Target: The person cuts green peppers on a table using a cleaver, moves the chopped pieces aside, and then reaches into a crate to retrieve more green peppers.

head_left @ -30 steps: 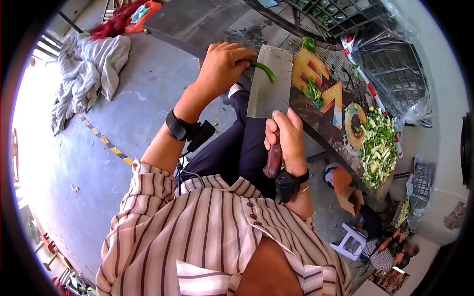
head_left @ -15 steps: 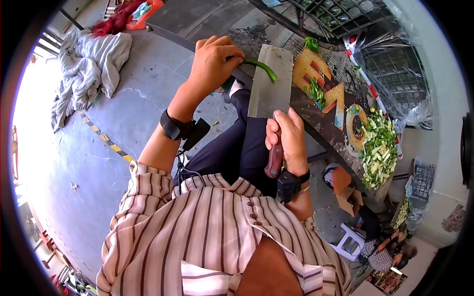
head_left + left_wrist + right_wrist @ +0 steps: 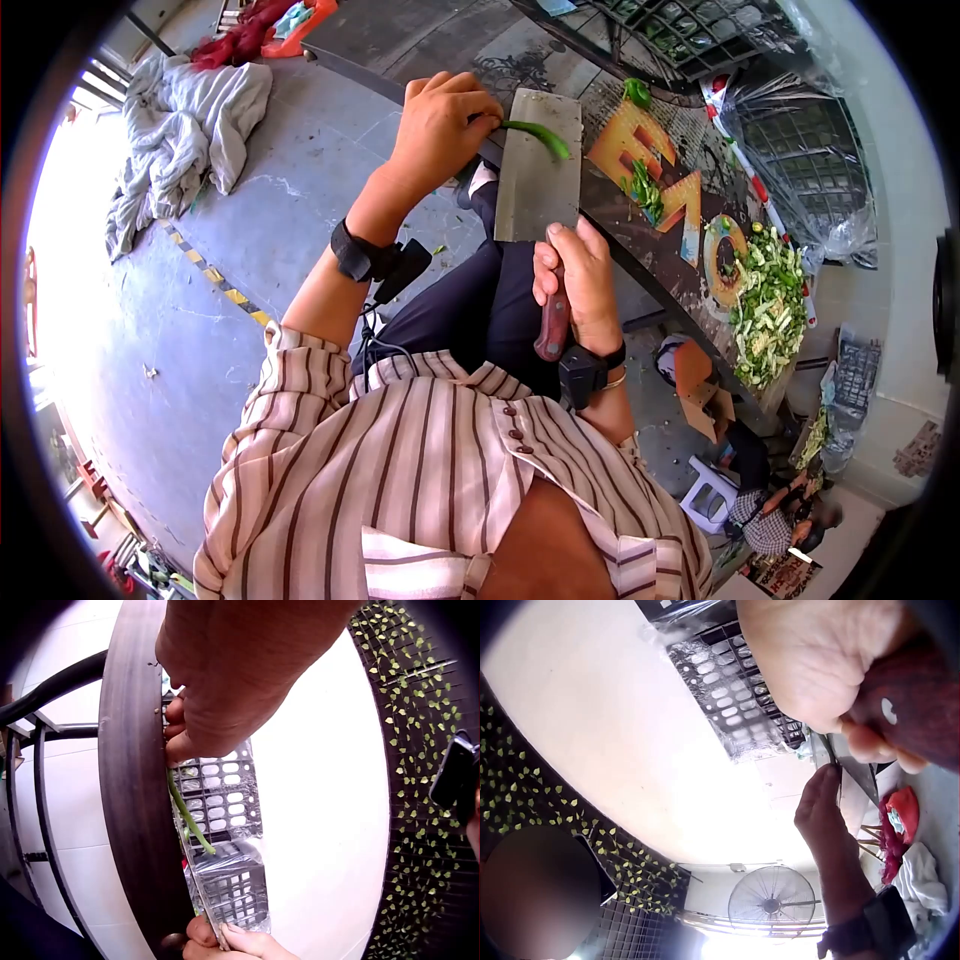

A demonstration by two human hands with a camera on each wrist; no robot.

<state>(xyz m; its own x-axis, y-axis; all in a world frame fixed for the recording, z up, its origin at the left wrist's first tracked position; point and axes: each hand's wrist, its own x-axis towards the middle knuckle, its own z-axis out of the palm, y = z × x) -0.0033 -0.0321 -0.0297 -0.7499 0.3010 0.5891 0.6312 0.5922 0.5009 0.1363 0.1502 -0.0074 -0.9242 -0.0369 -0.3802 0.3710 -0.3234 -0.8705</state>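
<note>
A long green pepper (image 3: 545, 138) points right, its free tip tilted slightly near, its long axis running mostly left to right. Its left end is pinched between the thumb and curled fingers of the left hand (image 3: 445, 120). From above it overlaps the far half of a cleaver (image 3: 540, 190); whether they touch, I cannot tell. The cleaver's axis runs near to far, blade far, its wooden handle wrapped by the right hand's (image 3: 580, 275) fingers. The dark table's (image 3: 390, 45) edge slants behind the blade. Chopped green pieces (image 3: 645, 192) lie just right of it; a larger chopped heap (image 3: 768, 310) sits farther right, nearer. Floor (image 3: 300, 240) stretches wide on the left.
</note>
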